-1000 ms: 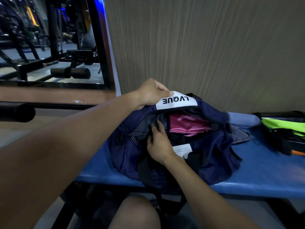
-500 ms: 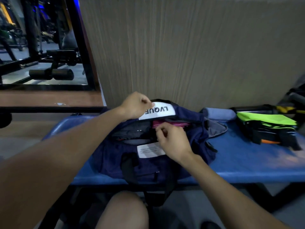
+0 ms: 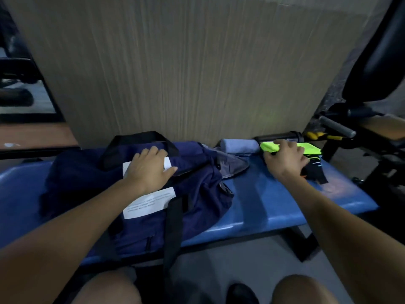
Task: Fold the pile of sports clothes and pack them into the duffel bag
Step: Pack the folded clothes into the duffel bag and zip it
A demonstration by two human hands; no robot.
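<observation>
Duffel bag, navy, lies on its side across the blue padded bench, black strap loop standing up at its far edge, white label on the near face. Mouth of the bag cannot be made out from here; a grey flap spills toward the right.

Left hand rests flat on top of the bag, fingers fairly straight and spread, pressing the cloth down and holding nothing.

Right hand is over the neon-green garment near the right end of the bench, fingers curled down onto it; it looks like a grip on the folded stack, though the fingertips are hidden. Black fabric sticks out beneath the hand, probably part of the same pile. Rolled light-blue towel sits between bag and garment, against the wood-grain wall panel; a dark cylindrical bottle lies just behind the green cloth.

Handling judgement: garment is thin sports fabric, so light, limp and likely slick. A pinch at one corner would let the fold fall open. Better to take it across the middle, thumb under and fingers over, carrying the stack flat. Bag is soft-sided and sags; the left hand will probably need to hold the opening apart.
</observation>
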